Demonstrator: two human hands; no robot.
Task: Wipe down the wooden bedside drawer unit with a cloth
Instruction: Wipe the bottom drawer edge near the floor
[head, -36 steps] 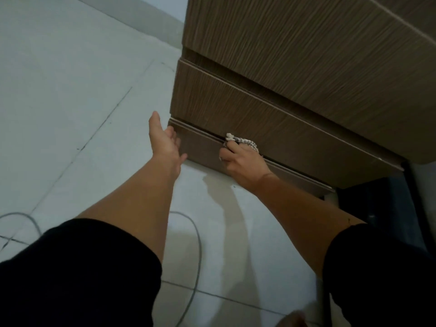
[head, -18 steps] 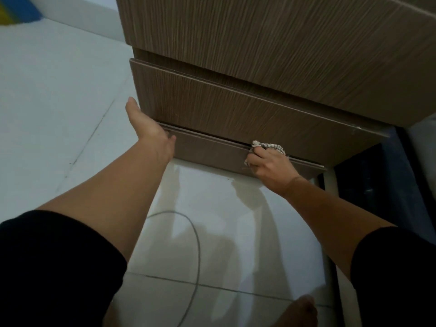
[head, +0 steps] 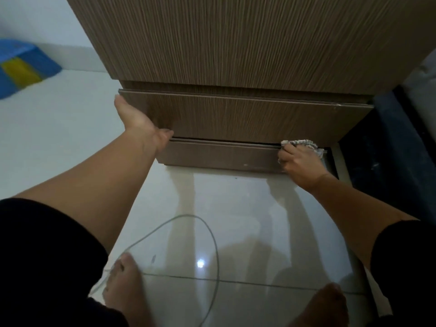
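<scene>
right hand (head: 300,164) bunched around a pale cloth (head: 303,143), pressing it on the far right end of the bottom strip of the wooden drawer unit (head: 236,55), left hand (head: 139,123) flat and open against the lower drawer's (head: 247,119) left corner, thin cable (head: 210,234) looping over the tiled floor (head: 59,128)

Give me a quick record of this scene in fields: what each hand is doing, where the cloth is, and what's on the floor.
left hand: left hand open, resting against the left end of the drawer unit
right hand: right hand grips the cloth
cloth position: at the right end of the gap above the bottom panel
floor: pale tiled floor with a thin cable looped on it
background: blue and yellow object at far left
</scene>
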